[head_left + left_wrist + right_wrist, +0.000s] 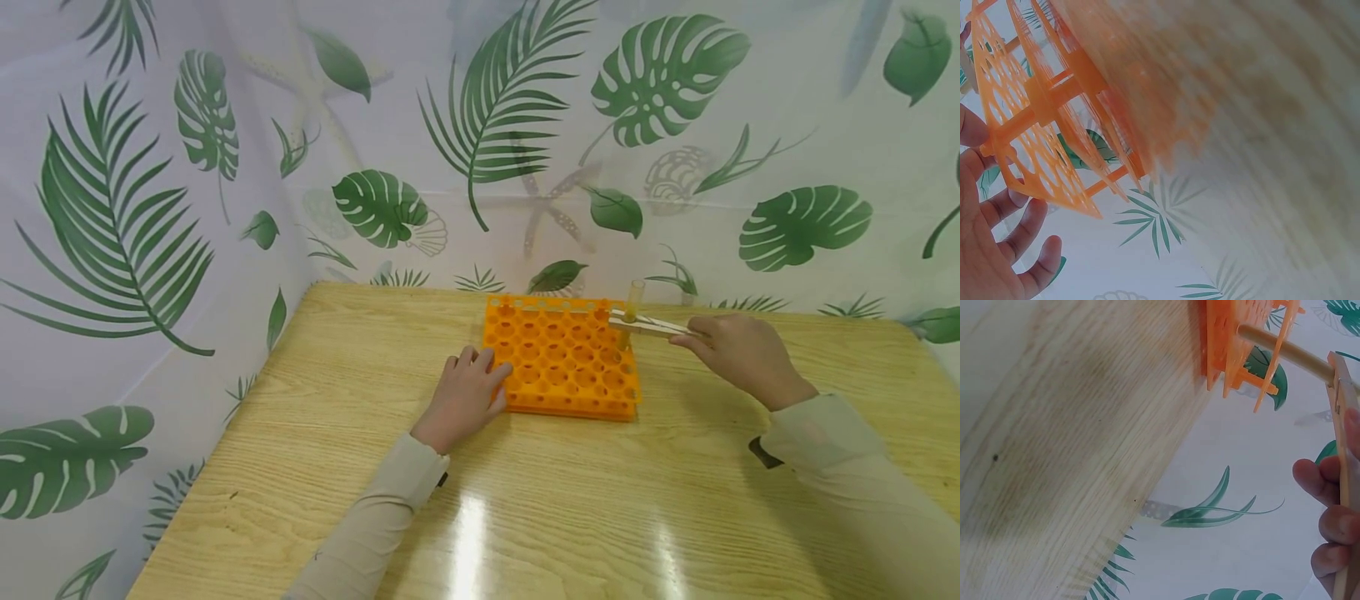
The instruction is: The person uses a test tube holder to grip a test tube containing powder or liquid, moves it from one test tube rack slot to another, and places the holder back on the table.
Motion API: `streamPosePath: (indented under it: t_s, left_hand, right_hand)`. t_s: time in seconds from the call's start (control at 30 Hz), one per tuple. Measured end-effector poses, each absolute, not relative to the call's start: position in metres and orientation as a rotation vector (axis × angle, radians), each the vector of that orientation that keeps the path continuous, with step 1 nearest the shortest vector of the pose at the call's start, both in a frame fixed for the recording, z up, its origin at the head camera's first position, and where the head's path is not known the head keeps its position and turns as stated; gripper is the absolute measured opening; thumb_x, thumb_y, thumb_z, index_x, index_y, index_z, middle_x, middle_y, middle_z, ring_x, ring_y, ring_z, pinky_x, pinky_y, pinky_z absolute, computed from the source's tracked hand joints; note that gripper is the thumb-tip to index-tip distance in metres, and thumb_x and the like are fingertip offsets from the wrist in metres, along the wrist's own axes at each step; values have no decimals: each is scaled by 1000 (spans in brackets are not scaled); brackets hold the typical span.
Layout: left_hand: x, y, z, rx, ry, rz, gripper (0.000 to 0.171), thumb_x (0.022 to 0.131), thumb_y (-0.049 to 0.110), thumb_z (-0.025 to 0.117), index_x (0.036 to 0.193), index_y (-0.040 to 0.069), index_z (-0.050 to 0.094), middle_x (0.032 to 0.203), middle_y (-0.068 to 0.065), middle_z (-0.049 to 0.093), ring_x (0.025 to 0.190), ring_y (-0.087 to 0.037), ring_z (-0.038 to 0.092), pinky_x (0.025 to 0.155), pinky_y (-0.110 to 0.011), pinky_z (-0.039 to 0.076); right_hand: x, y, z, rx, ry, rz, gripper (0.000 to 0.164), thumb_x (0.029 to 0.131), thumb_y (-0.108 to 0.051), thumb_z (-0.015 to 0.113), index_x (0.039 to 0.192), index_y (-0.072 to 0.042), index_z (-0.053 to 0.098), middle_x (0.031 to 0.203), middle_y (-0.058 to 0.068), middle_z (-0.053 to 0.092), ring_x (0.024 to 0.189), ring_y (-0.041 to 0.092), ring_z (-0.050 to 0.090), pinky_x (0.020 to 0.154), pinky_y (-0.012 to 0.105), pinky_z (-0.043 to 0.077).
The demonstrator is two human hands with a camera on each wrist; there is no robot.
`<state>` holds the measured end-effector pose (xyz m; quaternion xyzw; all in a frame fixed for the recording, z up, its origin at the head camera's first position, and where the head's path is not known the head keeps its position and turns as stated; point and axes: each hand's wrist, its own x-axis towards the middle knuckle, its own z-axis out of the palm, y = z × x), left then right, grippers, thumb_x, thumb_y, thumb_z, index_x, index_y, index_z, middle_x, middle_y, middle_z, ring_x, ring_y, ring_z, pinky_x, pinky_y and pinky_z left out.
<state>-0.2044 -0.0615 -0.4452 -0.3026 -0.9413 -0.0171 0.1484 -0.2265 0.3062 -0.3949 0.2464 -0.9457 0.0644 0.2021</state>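
An orange test tube rack (555, 354) with tiers of round holes stands on the wooden table. My left hand (467, 392) holds its left edge; in the left wrist view the thumb and fingertips lie at the corner of the upper tier (1044, 184). My right hand (742, 354) grips a wooden test tube clamp (652, 324) by its handle end. The clamp's jaws are round a test tube (636, 298) with a yellowish tint, upright at the rack's right side. In the right wrist view the tube (1288, 351) passes through the upper tier, its rounded end near the middle tier.
The light wooden table (360, 333) runs back to a white cloth backdrop (420, 100) printed with green leaves. The cloth also hangs along the table's left side. The rack stands close to the back edge.
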Motion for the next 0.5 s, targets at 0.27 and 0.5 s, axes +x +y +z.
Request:
streamPosePath:
  t_s: [0.27,0.5]
  left_hand:
    - [-204,-62,-445,-867,-2714,-48,13,92,26,52,104,21,56,89,-2,47,83,-22,42,70,-33,36]
    - [-203,-61,-443,-863,-2728,-43,14,93,27,52,105,21,56,91,-2,48,85,-22,43,71,-33,36]
  right_hand:
    - [-228,308,-397,716,-2611,172,21,78,-22,72,65,-12,59,48,-5,48,42,5,35,45,27,35]
    - [-225,308,-396,694,-2625,169,27,80,-23,71,61,-15,52,46,-8,34,42,6,27,45,24,28]
